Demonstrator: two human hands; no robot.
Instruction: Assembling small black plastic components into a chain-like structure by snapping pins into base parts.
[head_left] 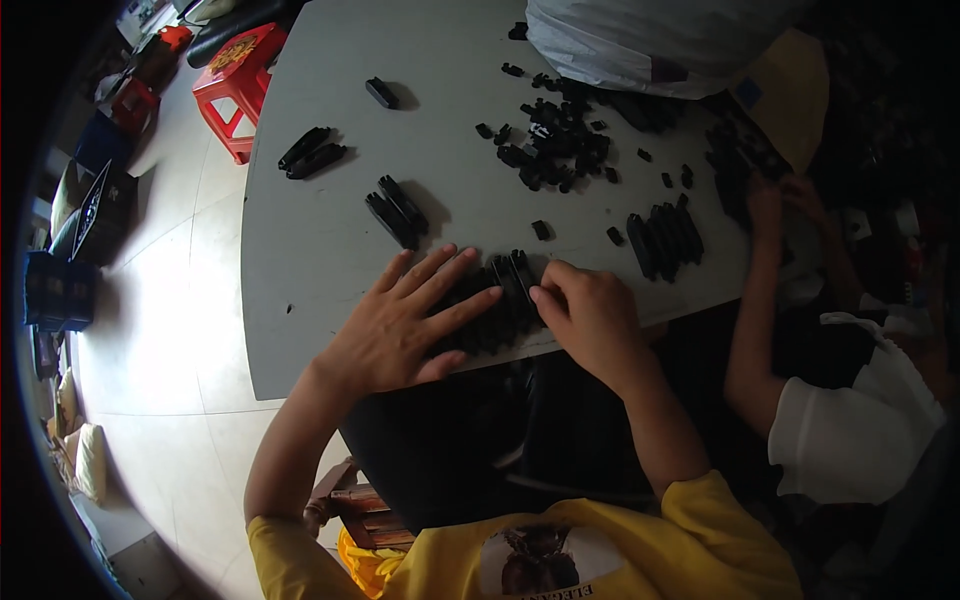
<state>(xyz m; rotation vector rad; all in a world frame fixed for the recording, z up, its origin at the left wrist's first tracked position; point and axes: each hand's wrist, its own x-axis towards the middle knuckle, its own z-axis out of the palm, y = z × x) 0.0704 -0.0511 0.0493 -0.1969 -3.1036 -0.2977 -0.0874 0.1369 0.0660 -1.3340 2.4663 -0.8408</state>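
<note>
A row of long black plastic pieces [512, 280] lies side by side near the table's front edge. My left hand [390, 325] lies flat with fingers spread, its palm and fingers covering the left part of that row. At the row's right end is my right hand [590, 315], fingers curled in and thumb against the last piece. Whatever sits inside its pinch is hidden. Beyond my left hand two more long black pieces [397, 212] lie together. Small black plastic parts [560, 135] form a loose pile farther back.
Other long black pieces lie at the far left [310, 153] and in a group on the right [665, 242]. A white bag [650, 40] stands at the back. On the right, a co-worker's hands [775, 195] handle black parts. A red stool [238, 85] stands left of the table [300, 260].
</note>
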